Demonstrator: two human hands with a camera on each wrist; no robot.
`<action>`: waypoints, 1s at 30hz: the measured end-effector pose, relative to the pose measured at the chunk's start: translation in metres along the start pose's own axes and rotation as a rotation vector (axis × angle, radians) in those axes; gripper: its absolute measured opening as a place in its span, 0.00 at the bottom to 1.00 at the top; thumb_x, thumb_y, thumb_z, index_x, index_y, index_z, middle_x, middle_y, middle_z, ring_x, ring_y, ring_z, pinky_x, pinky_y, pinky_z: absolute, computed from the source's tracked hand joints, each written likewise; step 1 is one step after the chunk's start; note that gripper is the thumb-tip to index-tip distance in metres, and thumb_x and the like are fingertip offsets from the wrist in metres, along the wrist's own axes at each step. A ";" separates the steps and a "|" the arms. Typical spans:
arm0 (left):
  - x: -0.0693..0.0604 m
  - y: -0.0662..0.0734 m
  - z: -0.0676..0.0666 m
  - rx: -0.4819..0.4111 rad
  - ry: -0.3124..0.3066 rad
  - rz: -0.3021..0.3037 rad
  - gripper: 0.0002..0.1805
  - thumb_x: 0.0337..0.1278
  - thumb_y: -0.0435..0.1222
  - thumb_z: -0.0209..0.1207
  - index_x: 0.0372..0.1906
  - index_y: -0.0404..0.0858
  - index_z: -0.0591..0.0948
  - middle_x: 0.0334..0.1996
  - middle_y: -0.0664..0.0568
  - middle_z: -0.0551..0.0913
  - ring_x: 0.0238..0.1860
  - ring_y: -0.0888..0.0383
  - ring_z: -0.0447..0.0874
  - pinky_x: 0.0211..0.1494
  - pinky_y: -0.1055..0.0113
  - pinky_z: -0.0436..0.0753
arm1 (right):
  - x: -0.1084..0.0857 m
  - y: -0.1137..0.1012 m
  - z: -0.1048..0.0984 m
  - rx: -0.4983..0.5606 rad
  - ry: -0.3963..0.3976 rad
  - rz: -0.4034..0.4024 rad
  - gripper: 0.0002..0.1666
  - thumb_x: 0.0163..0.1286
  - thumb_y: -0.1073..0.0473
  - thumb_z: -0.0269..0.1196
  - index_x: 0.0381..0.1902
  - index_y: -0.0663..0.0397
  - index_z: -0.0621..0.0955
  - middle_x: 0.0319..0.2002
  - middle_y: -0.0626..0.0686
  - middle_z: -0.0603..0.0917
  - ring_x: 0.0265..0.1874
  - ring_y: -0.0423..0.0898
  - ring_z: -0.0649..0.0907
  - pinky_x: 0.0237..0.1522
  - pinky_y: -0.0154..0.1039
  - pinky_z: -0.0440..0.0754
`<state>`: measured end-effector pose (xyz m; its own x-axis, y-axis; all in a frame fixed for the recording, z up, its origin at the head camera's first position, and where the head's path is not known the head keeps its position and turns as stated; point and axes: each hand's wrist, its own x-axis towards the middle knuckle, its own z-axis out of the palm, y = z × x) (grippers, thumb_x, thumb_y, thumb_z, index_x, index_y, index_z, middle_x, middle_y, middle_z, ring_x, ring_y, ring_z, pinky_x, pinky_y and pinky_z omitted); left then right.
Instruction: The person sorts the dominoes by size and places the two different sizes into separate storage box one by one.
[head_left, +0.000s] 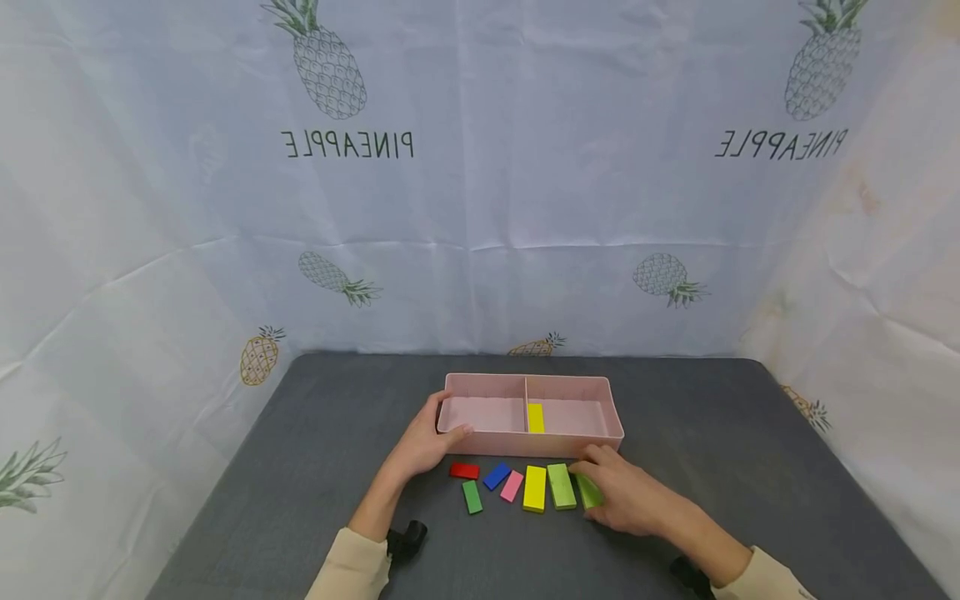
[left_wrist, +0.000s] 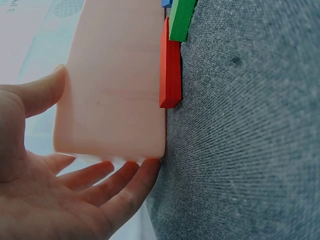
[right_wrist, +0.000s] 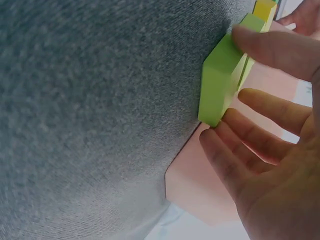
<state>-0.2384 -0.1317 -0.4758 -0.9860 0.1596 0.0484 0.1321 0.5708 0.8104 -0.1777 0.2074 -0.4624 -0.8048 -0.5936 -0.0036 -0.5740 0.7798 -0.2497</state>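
Pale cloth (head_left: 525, 200) printed with pineapples and mirrored lettering hangs behind a dark grey desk (head_left: 300, 500), meeting its far edge and closing in along both side edges. Toward the middle of that far edge, well in from both far corners, sits a pink box (head_left: 495, 443), its long sides running roughly along the edge. A divider (head_left: 526, 404) splits it into two compartments; the right one holds an upright-looking inner yellow block (head_left: 536, 418) beside the divider, close to the front wall.

The left hand (head_left: 420, 442) grips the box at its left end, thumb on the front wall near the rim and fingers spread along the end wall. The right hand (head_left: 628, 493) holds the right lime block (head_left: 589, 492) between thumb and fingers, one at either end, just in front of the box's near right corner.

More blocks lie between the box and the desk's near side. From left to right come a red block (head_left: 464, 471) just beside the box's front wall, a green block (head_left: 472, 497) nearer the person, a blue block (head_left: 497, 476) and a pink block (head_left: 512, 486) set aslant, then an outer yellow block (head_left: 535, 488) and the left lime block (head_left: 561, 486), next to the one being held.

Cream sleeves (head_left: 352, 567) cover both forearms, with a black wrist device (head_left: 406, 542) at the left cuff.
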 end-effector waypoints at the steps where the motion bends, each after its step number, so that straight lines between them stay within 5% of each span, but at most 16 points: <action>1: 0.000 0.000 0.000 0.000 0.000 0.002 0.44 0.61 0.50 0.67 0.75 0.35 0.62 0.72 0.34 0.66 0.68 0.36 0.68 0.69 0.34 0.65 | 0.000 0.000 0.001 0.008 0.001 0.001 0.33 0.52 0.53 0.80 0.55 0.56 0.83 0.53 0.49 0.76 0.51 0.48 0.74 0.53 0.50 0.81; 8: -0.001 0.000 0.000 0.002 0.000 -0.004 0.44 0.62 0.50 0.66 0.76 0.36 0.62 0.73 0.34 0.65 0.69 0.36 0.67 0.69 0.34 0.64 | 0.001 -0.001 -0.001 0.021 0.015 0.004 0.34 0.52 0.47 0.79 0.54 0.56 0.83 0.51 0.47 0.76 0.49 0.45 0.73 0.52 0.48 0.81; 30: 0.000 -0.002 0.001 0.008 0.003 0.002 0.45 0.61 0.51 0.67 0.76 0.35 0.62 0.73 0.33 0.65 0.69 0.36 0.67 0.68 0.34 0.65 | 0.015 -0.014 -0.049 0.032 0.130 -0.027 0.34 0.54 0.52 0.79 0.55 0.60 0.81 0.50 0.50 0.75 0.45 0.44 0.73 0.44 0.39 0.83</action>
<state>-0.2383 -0.1320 -0.4782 -0.9860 0.1587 0.0516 0.1350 0.5768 0.8056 -0.1894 0.1972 -0.4116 -0.8030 -0.5819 0.1286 -0.5924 0.7558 -0.2789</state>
